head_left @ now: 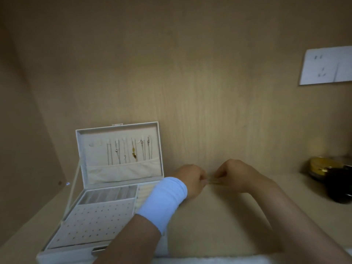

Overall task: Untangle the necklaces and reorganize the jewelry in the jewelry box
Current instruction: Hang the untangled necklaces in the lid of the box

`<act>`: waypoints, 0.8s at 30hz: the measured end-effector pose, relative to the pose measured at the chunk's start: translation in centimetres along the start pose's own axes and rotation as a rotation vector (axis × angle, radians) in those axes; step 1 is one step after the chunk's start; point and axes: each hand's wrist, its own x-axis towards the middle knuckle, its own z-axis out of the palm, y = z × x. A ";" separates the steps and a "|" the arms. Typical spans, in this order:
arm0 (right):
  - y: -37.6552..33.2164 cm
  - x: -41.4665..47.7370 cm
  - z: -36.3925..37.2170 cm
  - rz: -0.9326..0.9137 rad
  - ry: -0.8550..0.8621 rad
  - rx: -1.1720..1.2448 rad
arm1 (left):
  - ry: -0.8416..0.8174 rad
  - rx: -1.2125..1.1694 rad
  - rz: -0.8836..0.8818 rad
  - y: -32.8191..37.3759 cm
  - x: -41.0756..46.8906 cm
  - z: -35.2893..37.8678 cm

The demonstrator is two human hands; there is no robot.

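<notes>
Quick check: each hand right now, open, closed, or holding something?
Left hand: fingers curled, pinches a thin necklace.
Right hand: fingers curled, pinches the same necklace from the other side.

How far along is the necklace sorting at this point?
Done: several necklaces already hang straight and apart in the lid of the box. In hand: the left hand and right hand pinch a thin chain between them, over the table. Left: hanging that chain; two hooks at the lid's left look free. The tray is too blurred to judge.
</notes>
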 end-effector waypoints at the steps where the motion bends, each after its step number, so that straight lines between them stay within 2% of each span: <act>1: 0.6 0.2 0.5 -0.010 -0.005 -0.003 | -0.043 0.032 -0.018 0.5 0.9 0.7; 5: 1.3 0.7 1.6 -0.066 -0.052 0.009 | -0.223 0.174 -0.055 0.8 2.9 2.7; 7: 1.6 0.9 1.8 -0.073 -0.077 0.021 | -0.259 0.226 -0.066 0.5 3.0 3.3; 17: 0.8 0.7 1.2 -0.025 -0.115 0.061 | -0.094 0.114 -0.032 -0.9 2.8 3.8; 24: -0.2 0.4 1.7 -0.081 -0.115 0.080 | -0.107 0.221 -0.166 -0.4 3.8 4.1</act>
